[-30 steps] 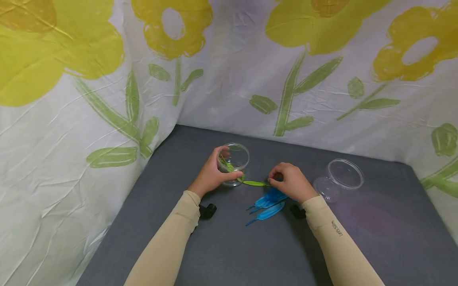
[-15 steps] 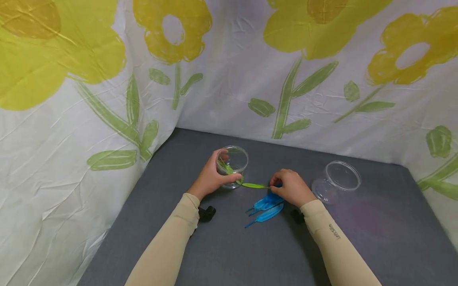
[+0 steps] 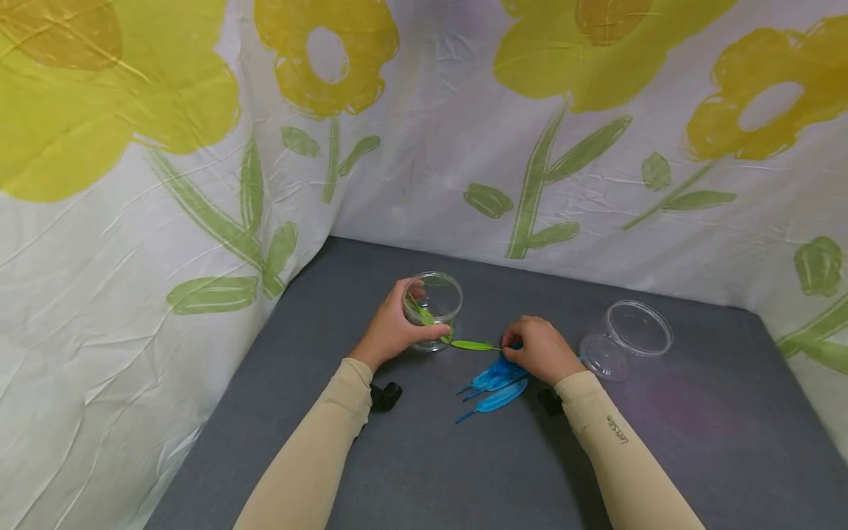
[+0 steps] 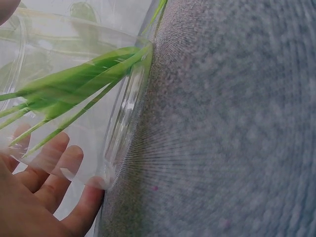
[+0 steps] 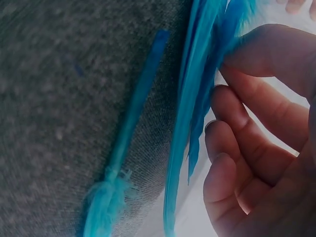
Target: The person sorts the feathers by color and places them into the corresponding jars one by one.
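Observation:
In the head view my left hand grips a clear plastic jar, thumb on the near side. Green feathers show through its wall in the left wrist view, their stems slanting toward my fingers. Right of the jar, a single green feather reaches from the jar's base to my right hand, whose thumb and index finger pinch the thin stem end. Blue feathers lie under and in front of that hand. Close up in the right wrist view, blue feathers hide the pinching fingertips.
A second clear plastic container sits to the right of my right hand, with a clear round piece beside it. The dark grey tabletop meets a flower-printed curtain at the back and left.
My right hand has shifted slightly toward the near side, its fingertips at the green feather's stem end. The left hand keeps holding the jar. The head view has tilted a little.

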### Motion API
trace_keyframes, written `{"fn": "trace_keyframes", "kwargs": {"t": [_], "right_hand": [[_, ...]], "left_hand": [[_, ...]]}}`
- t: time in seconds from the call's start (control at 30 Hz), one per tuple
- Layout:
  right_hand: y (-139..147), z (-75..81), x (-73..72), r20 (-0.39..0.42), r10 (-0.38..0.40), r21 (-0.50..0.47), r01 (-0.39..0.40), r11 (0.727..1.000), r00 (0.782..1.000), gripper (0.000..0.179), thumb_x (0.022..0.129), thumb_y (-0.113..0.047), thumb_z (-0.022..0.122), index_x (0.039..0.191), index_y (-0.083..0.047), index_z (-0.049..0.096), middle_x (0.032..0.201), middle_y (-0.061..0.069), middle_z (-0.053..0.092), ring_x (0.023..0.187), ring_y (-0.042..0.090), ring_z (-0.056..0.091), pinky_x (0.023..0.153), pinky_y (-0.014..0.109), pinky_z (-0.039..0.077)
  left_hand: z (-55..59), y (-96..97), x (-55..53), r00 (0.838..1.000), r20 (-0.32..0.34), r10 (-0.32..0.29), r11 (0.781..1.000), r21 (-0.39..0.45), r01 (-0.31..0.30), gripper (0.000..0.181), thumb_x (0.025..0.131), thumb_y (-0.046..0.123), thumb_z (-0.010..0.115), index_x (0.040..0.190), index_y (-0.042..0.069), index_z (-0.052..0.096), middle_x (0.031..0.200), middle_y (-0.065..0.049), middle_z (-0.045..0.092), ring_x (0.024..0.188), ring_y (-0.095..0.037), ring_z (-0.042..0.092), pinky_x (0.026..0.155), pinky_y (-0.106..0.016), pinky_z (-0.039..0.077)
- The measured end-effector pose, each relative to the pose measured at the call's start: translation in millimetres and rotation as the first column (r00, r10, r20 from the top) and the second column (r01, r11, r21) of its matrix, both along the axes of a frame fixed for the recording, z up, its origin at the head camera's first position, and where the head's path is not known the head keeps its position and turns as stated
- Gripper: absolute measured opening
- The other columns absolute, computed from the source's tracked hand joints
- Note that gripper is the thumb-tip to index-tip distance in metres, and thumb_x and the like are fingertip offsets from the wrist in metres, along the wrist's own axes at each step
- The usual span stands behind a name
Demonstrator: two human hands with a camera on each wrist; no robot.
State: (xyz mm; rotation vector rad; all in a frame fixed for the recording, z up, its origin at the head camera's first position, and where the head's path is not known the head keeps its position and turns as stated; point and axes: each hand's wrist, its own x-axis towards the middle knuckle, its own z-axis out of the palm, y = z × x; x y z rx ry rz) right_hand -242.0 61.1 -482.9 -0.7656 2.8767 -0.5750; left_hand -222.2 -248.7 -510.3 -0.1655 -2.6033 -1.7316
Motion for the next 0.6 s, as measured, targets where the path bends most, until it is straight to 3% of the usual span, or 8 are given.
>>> {"fn": "trace_keyframes", "kwargs": {"t": [0.6], "right_hand": [[-1.5,0.8,-2.8,0.006,0.037,0.049,-0.037,0.998,0.999,0.009,0.093,-0.015,0.077,0.085,-0.019,0.076,0.090,-0.001,0.065,0.086,0.018,0.058,0.077,0.041,0.054]], "left_hand": [[-2.6,-1.1,-2.5,1.000,0.014,-0.007,1.000,-0.002,0.007,0.106,0.077,0.059,0.095,0.160,0.030,0.036,0.151,0.003,0.054,0.138,-0.023,0.057,0.111,-0.053,0.054]]}}
